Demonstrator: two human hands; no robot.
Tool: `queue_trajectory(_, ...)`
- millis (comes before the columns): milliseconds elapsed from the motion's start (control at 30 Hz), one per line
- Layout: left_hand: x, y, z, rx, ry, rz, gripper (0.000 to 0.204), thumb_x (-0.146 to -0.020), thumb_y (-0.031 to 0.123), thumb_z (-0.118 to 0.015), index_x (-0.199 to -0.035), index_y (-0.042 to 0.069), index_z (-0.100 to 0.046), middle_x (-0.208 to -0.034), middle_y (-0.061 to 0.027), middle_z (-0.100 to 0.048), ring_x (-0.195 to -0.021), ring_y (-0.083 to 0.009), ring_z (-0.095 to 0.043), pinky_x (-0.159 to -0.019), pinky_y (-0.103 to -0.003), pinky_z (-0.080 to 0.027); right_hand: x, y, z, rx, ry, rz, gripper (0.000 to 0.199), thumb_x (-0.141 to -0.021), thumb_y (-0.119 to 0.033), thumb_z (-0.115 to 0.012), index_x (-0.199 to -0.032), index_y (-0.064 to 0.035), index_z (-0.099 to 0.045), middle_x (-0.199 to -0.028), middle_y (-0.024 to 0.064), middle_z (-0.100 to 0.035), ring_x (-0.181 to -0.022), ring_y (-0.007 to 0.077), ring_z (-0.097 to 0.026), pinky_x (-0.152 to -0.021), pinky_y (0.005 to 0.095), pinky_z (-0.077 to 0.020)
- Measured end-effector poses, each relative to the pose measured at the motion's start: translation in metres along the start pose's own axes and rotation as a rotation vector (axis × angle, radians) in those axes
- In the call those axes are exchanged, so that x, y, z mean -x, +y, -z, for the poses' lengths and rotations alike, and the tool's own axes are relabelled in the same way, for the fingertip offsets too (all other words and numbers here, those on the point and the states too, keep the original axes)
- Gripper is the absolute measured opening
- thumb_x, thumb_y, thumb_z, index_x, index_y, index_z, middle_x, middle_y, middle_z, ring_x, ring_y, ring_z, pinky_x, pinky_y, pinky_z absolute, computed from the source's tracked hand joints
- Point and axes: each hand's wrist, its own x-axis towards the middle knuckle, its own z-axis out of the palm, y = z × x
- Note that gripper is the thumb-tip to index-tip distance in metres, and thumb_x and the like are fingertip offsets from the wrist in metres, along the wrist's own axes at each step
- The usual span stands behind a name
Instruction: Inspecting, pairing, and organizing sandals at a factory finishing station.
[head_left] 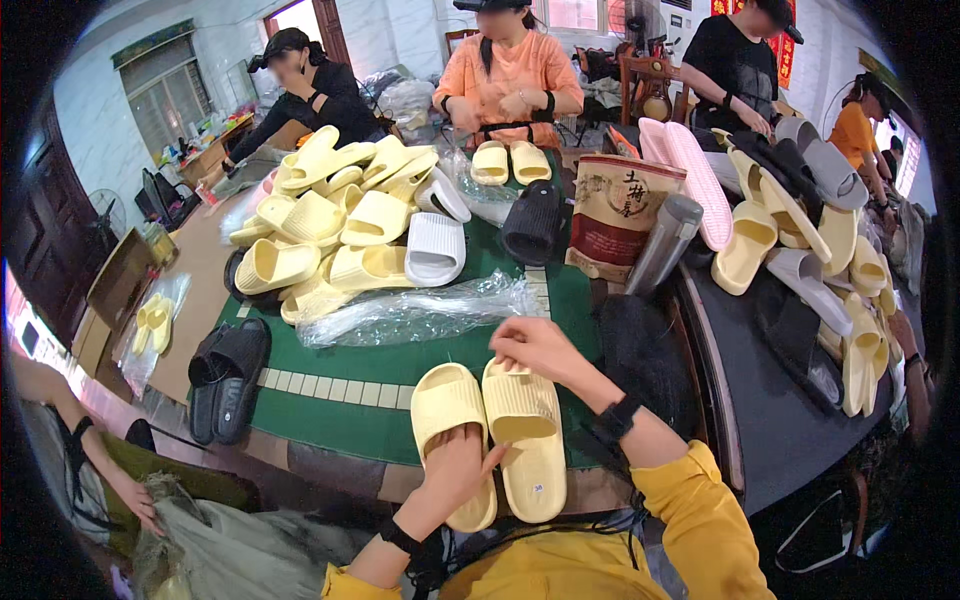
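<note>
hands [500,400] on yellow slippers [490,435] (paired)

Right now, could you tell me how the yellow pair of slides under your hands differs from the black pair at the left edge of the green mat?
The yellow pair is pale and lies side by side with the left hand and right hand on it. The black pair is dark and lies untouched, partly off the green mat. Both are ridged, open-toed slides laid strap side up.
</note>
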Motion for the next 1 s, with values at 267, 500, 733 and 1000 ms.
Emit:
queue_trajectory(267, -0.007, -0.006, -0.008, -0.125, 0.058, -0.079, 0.059, -0.091, 0.051, -0.052, -0.1, -0.007, -0.055, -0.094, -0.0246, -0.058, -0.086, -0.0379, -0.061, -0.074, -0.043, -0.052, -0.052, 0.01, -0.049, 0.076, -0.288, -0.324, 0.022, -0.088, -0.014, -0.063, -0.095, 0.0067, -0.066, -0.077, 0.0087, -0.067, -0.062, 0.0104, -0.061, -0.055, 0.0225, -0.0515)
queue_trajectory(500, 0.002, 0.002, 0.003, -0.084, 0.111, -0.069, 0.05, -0.088, 0.045, -0.059, -0.097, -0.004, -0.056, -0.097, -0.0235, -0.059, -0.084, -0.0353, -0.062, -0.071, -0.042, -0.053, -0.042, 0.002, -0.054, 0.085, -0.192, -0.14, 0.017, -0.087, -0.013, -0.065, -0.093, 0.0018, -0.067, -0.075, 0.0042, -0.066, -0.065, 0.0078, -0.06, -0.056, 0.0216, -0.0489)
queue_trajectory(733, 0.014, -0.005, 0.051, 0.184, 0.65, -0.268, 0.021, -0.077, -0.002, -0.064, -0.098, 0.003, -0.065, -0.095, -0.0131, -0.064, -0.08, -0.0275, -0.062, -0.069, -0.035, -0.051, 0.0, -0.019, -0.042, -0.051, -0.141, 0.105, 0.015, -0.09, -0.014, -0.063, -0.095, 0.0, -0.066, -0.076, -0.0023, -0.061, -0.067, 0.004, -0.055, -0.06, 0.0205, -0.0453)
queue_trajectory(1000, -0.056, -0.029, 0.049, 0.875, 0.365, 0.004, 0.022, -0.091, 0.006, -0.059, -0.111, -0.003, -0.06, -0.096, -0.0082, -0.067, -0.083, -0.0132, -0.062, -0.072, -0.027, -0.051, 0.023, -0.011, -0.059, -0.171, -0.099, 0.159, 0.013, -0.09, -0.011, -0.062, -0.094, 0.0016, -0.066, -0.083, 0.0022, -0.066, -0.076, 0.006, -0.059, -0.07, 0.023, -0.0493)
